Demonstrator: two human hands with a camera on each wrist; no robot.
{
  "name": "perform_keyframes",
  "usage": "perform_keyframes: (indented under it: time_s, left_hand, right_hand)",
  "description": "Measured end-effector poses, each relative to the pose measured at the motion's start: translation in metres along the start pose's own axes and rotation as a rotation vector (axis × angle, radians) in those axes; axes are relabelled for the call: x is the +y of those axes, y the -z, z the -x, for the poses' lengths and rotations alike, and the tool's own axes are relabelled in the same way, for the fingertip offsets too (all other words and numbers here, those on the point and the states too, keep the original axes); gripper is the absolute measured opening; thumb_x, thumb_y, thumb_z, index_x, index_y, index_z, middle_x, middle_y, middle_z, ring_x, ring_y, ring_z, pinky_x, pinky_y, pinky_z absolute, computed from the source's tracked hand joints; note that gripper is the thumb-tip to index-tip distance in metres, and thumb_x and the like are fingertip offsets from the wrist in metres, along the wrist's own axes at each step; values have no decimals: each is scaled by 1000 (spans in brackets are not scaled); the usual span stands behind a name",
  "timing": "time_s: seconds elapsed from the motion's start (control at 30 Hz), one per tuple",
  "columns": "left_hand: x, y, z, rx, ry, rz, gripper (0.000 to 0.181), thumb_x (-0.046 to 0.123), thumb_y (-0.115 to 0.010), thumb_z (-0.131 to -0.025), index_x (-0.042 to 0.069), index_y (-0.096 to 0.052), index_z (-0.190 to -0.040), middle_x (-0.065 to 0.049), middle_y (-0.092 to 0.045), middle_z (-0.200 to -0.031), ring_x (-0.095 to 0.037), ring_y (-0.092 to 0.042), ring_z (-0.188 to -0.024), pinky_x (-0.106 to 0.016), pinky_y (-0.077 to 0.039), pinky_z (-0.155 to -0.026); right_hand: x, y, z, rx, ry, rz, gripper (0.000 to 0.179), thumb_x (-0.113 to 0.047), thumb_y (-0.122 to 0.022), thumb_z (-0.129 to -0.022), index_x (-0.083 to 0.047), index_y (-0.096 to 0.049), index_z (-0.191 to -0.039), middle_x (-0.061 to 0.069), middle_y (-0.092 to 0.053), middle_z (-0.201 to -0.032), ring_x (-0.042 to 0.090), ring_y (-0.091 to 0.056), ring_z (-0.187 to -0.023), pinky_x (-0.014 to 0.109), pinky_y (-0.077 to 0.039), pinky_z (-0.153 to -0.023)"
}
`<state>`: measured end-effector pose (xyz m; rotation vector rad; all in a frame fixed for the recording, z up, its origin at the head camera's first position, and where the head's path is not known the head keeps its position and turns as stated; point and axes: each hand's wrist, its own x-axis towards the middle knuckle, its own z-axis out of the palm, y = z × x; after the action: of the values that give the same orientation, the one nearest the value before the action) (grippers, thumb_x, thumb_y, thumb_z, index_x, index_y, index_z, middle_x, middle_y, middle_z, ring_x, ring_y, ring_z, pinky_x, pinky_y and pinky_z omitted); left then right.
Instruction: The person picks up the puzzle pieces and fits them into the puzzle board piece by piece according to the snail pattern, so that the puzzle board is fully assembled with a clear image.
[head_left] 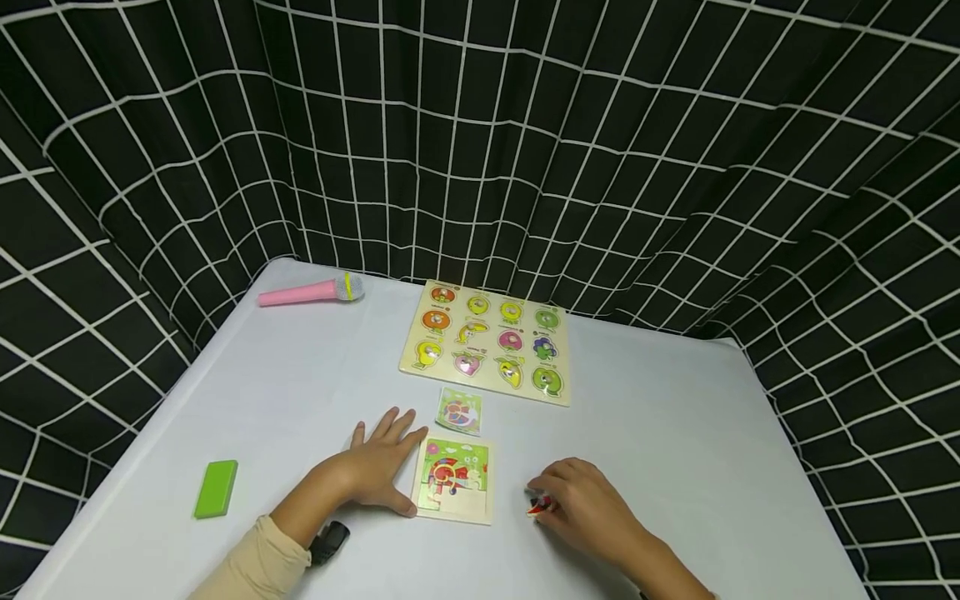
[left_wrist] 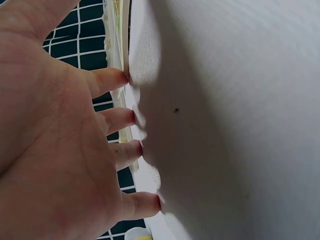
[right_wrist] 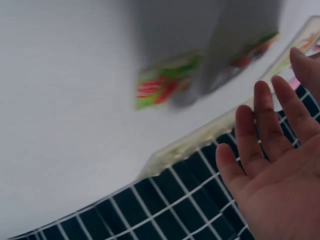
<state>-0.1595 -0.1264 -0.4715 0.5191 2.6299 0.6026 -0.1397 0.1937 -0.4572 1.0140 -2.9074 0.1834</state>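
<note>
My left hand (head_left: 381,467) rests with its fingers spread beside a small square picture puzzle (head_left: 453,452). Its thumb touches the lower left corner; in the left wrist view the fingertips (left_wrist: 134,117) press on the white tablecloth. Bare wood shows at the puzzle's lower right. My right hand (head_left: 585,504) is low to the right of the puzzle, near a red and black puzzle piece (head_left: 540,505). In the right wrist view, two blurred puzzle pieces (right_wrist: 167,86) appear beyond its loosely bent, separated fingers (right_wrist: 265,100). A small picture card (head_left: 459,410) lies just behind the puzzle.
Behind the card is a large fruit puzzle board (head_left: 487,337). A pink toy microphone (head_left: 300,293) lies at the back left. On the left side sits a green block (head_left: 216,489). Black gridded cloth (head_left: 465,150) hangs around the table.
</note>
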Motion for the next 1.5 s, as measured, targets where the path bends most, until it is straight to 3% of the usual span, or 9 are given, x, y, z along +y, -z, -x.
perform_keyframes:
  time_s: [0.43, 0.83, 1.13, 1.5]
  left_hand:
    - [-2, 1, 0, -1, -3, -2, 109, 48, -86, -65, 10, -32, -152, -16, -12, -162, -38, -1, -149, -75, -5, -107]
    - [0, 0, 1, -3, -1, -17, 110, 49, -86, -65, 11, -31, -152, -15, -13, -162, -39, -2, -149, -75, -6, -107]
    - [-1, 2, 1, 1, -1, -26, 109, 49, -86, -65, 11, -32, -152, -15, -13, -162, -39, -3, -149, -74, -7, -108]
    - [0, 1, 1, -1, -1, -26, 110, 51, -85, -65, 11, -32, -152, -15, -13, -162, -38, -3, -149, -74, -6, -108]
  right_hand:
    - [12, -11, 14, -36, -4, -10, 28, -23, -84, -73, -21, -73, -99, -9, -66, -100, 14, -59, -99, 43, -47, -93]
    - [12, -11, 12, -38, 4, -24, 26, -23, -84, -73, -20, -73, -97, -11, -66, -98, 11, -58, -97, 41, -48, -91]
    - [-8, -2, -12, -17, 35, -19, 27, -29, -81, -78, -22, -73, -103, -12, -63, -97, 9, -56, -97, 37, -48, -91]
    - [-40, -8, -46, 13, 184, -65, 24, -30, -78, -81, -21, -74, -103, -9, -65, -96, 12, -59, -96, 35, -47, -95]
